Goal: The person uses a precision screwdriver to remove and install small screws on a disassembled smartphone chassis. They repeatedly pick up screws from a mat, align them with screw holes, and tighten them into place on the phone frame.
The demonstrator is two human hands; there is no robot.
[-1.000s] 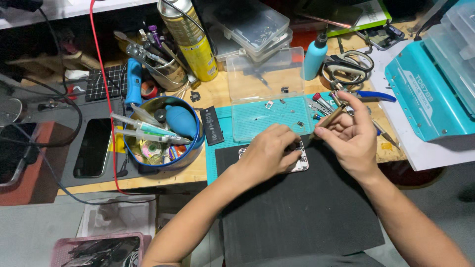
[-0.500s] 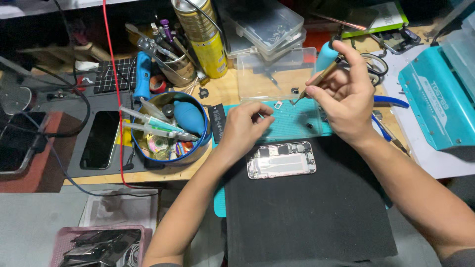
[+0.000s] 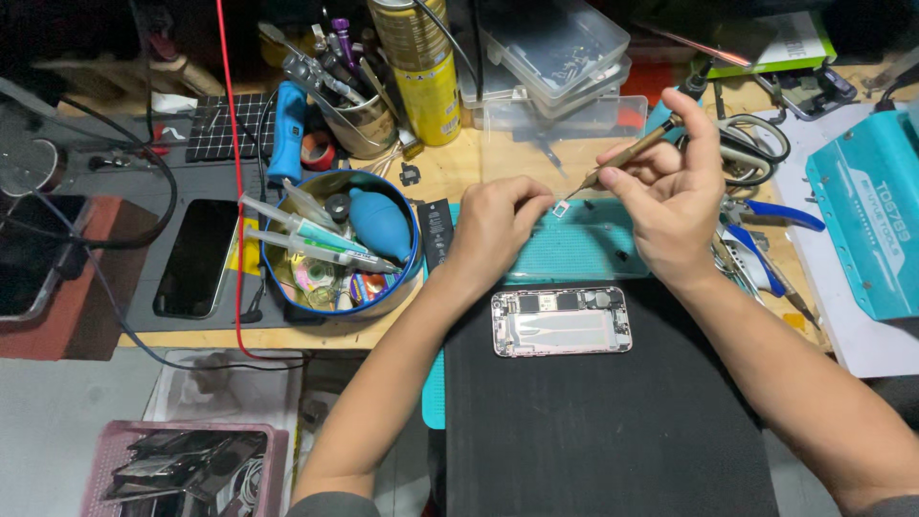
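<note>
Right now a tiny pale metal part [image 3: 558, 207] sits pinched at the fingertips of the left hand [image 3: 498, 225], held just above the teal work mat [image 3: 574, 251]. The thin tip of a brown-handled tool [image 3: 627, 155] touches or nearly touches that part; which of the two cannot be told. The right hand [image 3: 670, 196] grips the tool like a pen, thumb and forefinger closed around its shaft, the handle slanting up and away toward the back of the desk [image 3: 450, 172].

Below both hands, an opened phone [image 3: 561, 321] lies flat with its insides showing, resting on the upper edge of a black mat [image 3: 613, 431] and just touching the teal work mat. Neither hand touches it.

Left of the left hand, a narrow black battery [image 3: 437, 233] lies beside a round blue tin [image 3: 330, 244] that holds syringes, a blue rubber blower and small rolls of tape. Farther left, a dark phone [image 3: 196, 258] lies face up on a grey pad [image 3: 144, 278]. Behind the tin stand a metal cup of tools [image 3: 359, 115] and a yellow spray can [image 3: 421, 72]; clear plastic boxes [image 3: 550, 53] are stacked next to the can.

To the right of the right hand lie scissors [image 3: 756, 148], blue-handled pliers [image 3: 780, 215] and a teal case [image 3: 866, 225]. A pink basket [image 3: 182, 469] sits on the floor at lower left.
</note>
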